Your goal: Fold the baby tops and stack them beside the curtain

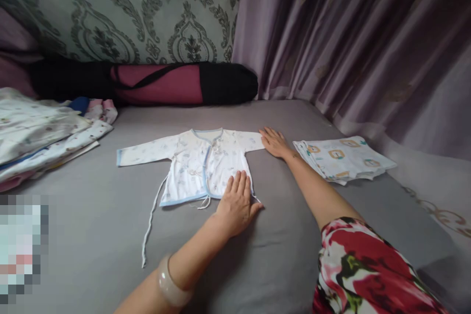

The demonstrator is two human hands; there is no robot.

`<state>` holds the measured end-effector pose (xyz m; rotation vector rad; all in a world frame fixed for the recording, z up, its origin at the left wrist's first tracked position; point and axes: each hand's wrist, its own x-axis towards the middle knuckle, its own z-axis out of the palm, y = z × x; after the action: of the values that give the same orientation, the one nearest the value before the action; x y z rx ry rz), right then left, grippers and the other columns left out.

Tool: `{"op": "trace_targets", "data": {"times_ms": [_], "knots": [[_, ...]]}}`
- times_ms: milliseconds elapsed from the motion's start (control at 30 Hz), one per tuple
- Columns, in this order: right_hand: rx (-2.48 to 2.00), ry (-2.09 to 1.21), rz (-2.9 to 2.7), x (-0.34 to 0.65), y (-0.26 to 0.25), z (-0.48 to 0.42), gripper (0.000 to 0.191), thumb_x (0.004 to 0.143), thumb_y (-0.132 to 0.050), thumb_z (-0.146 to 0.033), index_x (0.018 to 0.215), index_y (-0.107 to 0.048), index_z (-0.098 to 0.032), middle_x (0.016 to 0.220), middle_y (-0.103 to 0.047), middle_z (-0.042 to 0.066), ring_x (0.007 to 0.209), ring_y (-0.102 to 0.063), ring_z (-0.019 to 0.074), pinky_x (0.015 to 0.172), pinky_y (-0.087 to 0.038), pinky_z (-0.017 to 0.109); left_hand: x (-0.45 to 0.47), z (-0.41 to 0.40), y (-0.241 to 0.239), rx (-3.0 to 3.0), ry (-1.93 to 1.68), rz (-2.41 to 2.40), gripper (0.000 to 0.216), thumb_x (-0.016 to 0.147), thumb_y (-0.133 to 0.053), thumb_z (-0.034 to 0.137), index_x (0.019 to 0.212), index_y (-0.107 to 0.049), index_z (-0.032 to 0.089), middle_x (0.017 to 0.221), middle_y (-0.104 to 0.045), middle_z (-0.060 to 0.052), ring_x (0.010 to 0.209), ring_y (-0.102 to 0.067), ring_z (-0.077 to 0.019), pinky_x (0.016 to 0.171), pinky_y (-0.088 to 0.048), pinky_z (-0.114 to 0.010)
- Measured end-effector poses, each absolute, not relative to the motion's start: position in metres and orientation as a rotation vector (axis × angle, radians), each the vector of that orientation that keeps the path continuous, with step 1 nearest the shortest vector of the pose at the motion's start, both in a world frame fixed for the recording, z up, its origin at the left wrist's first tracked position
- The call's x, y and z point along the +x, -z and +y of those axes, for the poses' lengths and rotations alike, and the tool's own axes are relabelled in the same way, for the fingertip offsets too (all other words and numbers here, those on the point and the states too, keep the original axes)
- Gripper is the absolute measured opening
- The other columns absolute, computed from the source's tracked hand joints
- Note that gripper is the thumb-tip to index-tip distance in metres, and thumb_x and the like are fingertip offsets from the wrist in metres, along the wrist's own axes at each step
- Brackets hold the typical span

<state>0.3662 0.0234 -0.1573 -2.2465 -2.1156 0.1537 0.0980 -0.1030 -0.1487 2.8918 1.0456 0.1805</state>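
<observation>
A white baby wrap shirt (pixel 187 167) with pale blue trim and a faint print lies spread on a grey sheet. Its left-side sleeve is stretched out, and a long white tie trails from that side toward me. My left hand (pixel 237 203) rests flat, fingers extended, on the shirt's lower right hem; a bangle (pixel 172 282) circles that wrist. Over the end of the right-side sleeve lies my right hand (pixel 273 142), its fingers stretched out and covering the cuff. Short ties show at the front opening and beneath the bottom hem.
A folded cloth with a lion-like print (pixel 342 157) lies right of my right hand. Stacked baby clothes (pixel 47 132) sit at the left. A black and maroon long bag (pixel 158 83) lines the patterned wall; a purple curtain (pixel 294 34) hangs at right. The lower left corner is pixelated.
</observation>
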Motion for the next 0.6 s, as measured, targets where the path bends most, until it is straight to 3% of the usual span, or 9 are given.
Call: {"op": "trace_targets", "data": {"times_ms": [133,233,333,433,600], "knots": [[-2.372,-0.117,-2.066,0.344,0.139,0.021,0.056,0.098,-0.021,-0.034,0.151,-0.034,-0.019,0.158,-0.029,0.010,0.146,-0.021,0.0299,0.117,-0.012,0.056,0.111,-0.132,0.143,2.894,-0.129,1.263,0.065,0.096,-0.041,0.050,0.137,-0.051,0.001,0.144,-0.043,-0.029,0.135,-0.039,-0.0424,0.103,-0.039,-0.058],[-2.250,0.028,-2.090,0.300,0.130,0.010,0.058,0.097,-0.026,-0.029,0.151,-0.031,-0.009,0.159,-0.025,0.015,0.148,-0.014,0.0279,0.119,-0.005,0.050,0.118,-0.147,0.141,2.879,-0.111,1.323,0.057,0.096,-0.044,0.041,0.133,-0.055,-0.001,0.138,-0.047,-0.032,0.131,-0.044,-0.0435,0.098,-0.044,-0.059],[-2.074,-0.167,-2.181,0.248,0.133,-0.011,0.065,0.099,-0.023,-0.041,0.152,-0.025,-0.004,0.160,-0.021,0.015,0.148,-0.014,0.0251,0.120,-0.011,0.041,0.122,-0.160,0.145,2.858,-0.154,1.293,0.053,0.095,-0.046,0.037,0.134,-0.056,0.002,0.137,-0.049,-0.032,0.131,-0.044,-0.0442,0.092,-0.048,-0.060],[-2.024,-0.277,-2.220,0.214,0.145,-0.030,0.073,0.099,-0.017,-0.052,0.153,-0.021,-0.003,0.160,-0.016,0.016,0.149,-0.012,0.0256,0.120,-0.010,0.042,0.125,-0.176,0.150,2.839,-0.184,1.277,0.051,0.094,-0.046,0.031,0.134,-0.055,0.002,0.136,-0.050,-0.032,0.130,-0.046,-0.0443,0.092,-0.048,-0.061],[-2.053,-0.178,-2.249,0.210,0.156,-0.036,0.070,0.099,-0.017,-0.049,0.153,-0.024,-0.005,0.160,-0.018,0.016,0.149,-0.012,0.0260,0.120,-0.009,0.046,0.116,-0.173,0.114,2.831,-0.020,1.026,0.046,0.084,-0.054,0.019,0.126,-0.063,0.002,0.128,-0.057,-0.032,0.121,-0.055,-0.0435,0.087,-0.052,-0.058]]}}
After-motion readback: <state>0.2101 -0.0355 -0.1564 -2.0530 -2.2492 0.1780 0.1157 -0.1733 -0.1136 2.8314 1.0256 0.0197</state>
